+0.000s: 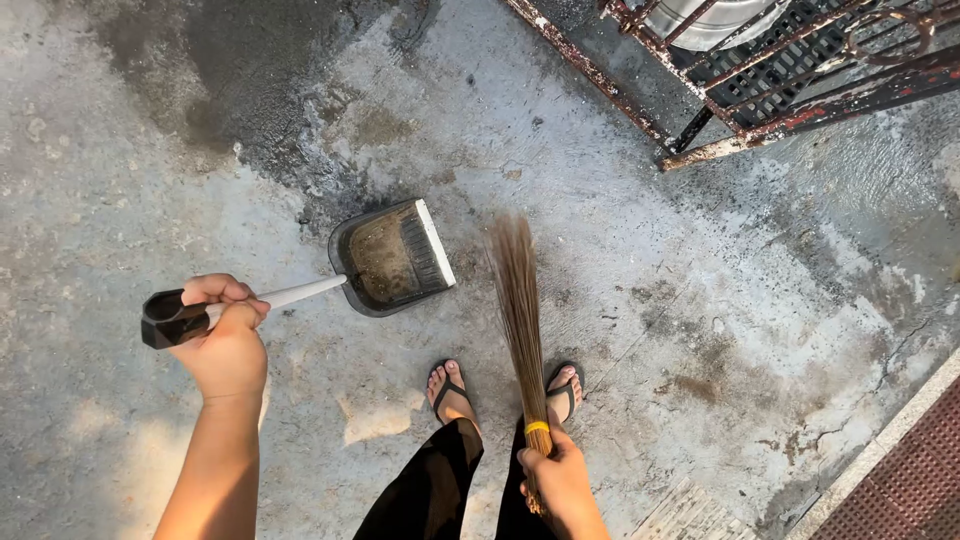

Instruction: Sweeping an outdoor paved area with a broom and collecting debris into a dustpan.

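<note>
Left hand (pixel 228 345), fingers wrapped tight around the long handle of a dark dustpan (pixel 392 258) resting on the concrete floor (pixel 700 300). Right hand (pixel 560 480), fingers closed around a straw broom (pixel 520 300), bristles beside the pan.

Dustpan (pixel 390 258): dark grey pan, brown dirt inside, white strip along front lip, white shaft, black end cap. Broom (pixel 520 310): brown-tan bristles, yellow band at the bundle. Sandals (pixel 452 388): black straps. Trousers (pixel 430 490): black. Floor (pixel 120 160): pale grey concrete, mottled, dark damp patch at top, black specks, brownish stains on the right side. Metal rack (pixel 780 80): rusty red-brown, flaking white paint. Mat (pixel 915 480) at lower right: dark red, fine grid pattern.
</note>
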